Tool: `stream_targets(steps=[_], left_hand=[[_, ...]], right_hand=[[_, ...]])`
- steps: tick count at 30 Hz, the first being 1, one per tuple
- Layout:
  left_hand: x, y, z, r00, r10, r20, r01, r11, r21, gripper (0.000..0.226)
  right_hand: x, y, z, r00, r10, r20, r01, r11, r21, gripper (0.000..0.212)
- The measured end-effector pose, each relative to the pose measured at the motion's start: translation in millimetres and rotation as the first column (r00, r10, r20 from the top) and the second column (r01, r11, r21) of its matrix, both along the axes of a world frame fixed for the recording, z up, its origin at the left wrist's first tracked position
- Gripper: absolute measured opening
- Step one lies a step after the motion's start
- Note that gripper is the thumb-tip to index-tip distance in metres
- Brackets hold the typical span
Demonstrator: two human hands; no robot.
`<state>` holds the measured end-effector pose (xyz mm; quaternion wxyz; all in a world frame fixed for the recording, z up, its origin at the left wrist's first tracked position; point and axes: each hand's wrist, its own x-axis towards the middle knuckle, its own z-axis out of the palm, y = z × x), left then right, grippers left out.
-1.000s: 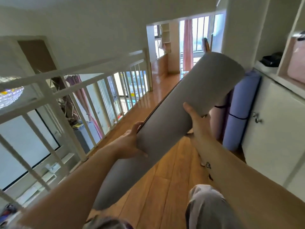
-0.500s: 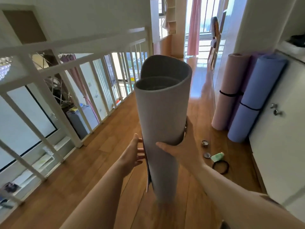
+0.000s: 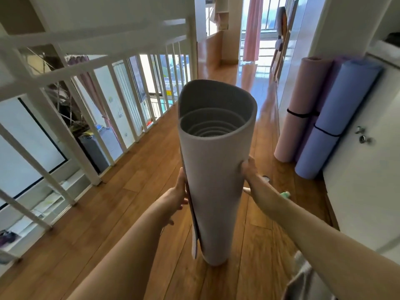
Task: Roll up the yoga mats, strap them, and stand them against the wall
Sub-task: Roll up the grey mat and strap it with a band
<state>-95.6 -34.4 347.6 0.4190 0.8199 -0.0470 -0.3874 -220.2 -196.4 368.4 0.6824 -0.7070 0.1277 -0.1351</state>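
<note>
white railing [image 3: 91,68] runs from 9 to 11 o'clock. dead centre, the rolled grey mat [image 3: 216,191] stands upright on the floor [image 3: 121,213]. left hand [image 3: 178,195] presses flat on its 9 o'clock side; right hand [image 3: 249,169] curls round its 3 o'clock side. at 2 o'clock, strapped pink mat [image 3: 296,118] and blue mat [image 3: 333,126] lean upright.

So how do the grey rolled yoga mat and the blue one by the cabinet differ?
The grey rolled yoga mat is loose, unstrapped; the blue rolled yoga mat has a black strap. Grey stands mid-floor between left hand and right hand; blue leans on the white cabinet. Both stand on end.
</note>
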Motion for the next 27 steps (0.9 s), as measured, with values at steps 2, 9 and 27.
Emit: stream_targets(steps=[2, 9, 27], left_hand=[[-7, 3, 5, 0.996, -0.046, 0.071, 0.044, 0.999, 0.027, 0.096], [-28, 16, 30, 0.822, 0.07, 0.566, 0.11, 0.954, -0.277, 0.035], [-76, 71, 124, 0.989, -0.148, 0.011, 0.143, 0.926, -0.35, 0.077]], right_hand=[[-3, -11, 4, 0.999, -0.032, -0.019, 0.034, 0.99, 0.134, 0.075], [-19, 3, 21, 0.993, -0.107, -0.052, 0.11, 0.992, 0.061, 0.072], [-68, 24, 106, 0.98, 0.057, -0.193, -0.024, 0.985, 0.169, 0.082]])
